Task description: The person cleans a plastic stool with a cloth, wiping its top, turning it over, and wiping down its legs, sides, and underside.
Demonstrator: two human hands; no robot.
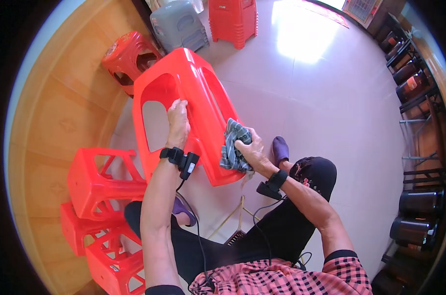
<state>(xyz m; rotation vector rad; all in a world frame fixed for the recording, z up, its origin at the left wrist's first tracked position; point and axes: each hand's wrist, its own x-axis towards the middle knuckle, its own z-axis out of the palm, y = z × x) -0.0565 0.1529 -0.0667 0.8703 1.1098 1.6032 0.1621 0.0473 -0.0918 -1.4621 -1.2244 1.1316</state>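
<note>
A red plastic stool (203,115) is tilted on its side in front of me, its legs and open sides facing up. My left hand (178,123) is closed on the edge of one of its legs, with the fingertips partly hidden. In my right hand (253,150) is a bunched grey-green checked cloth (235,142). The cloth lies against the stool's near right part, and the fingers are wrapped round it.
Several red stools (88,189) lie or stand at the left by the yellow-tiled wall (60,118). Another red stool (119,54), grey stacked stools (178,22) and a red stack (232,22) are farther off. Large dark jars (414,230) line a right-hand rack.
</note>
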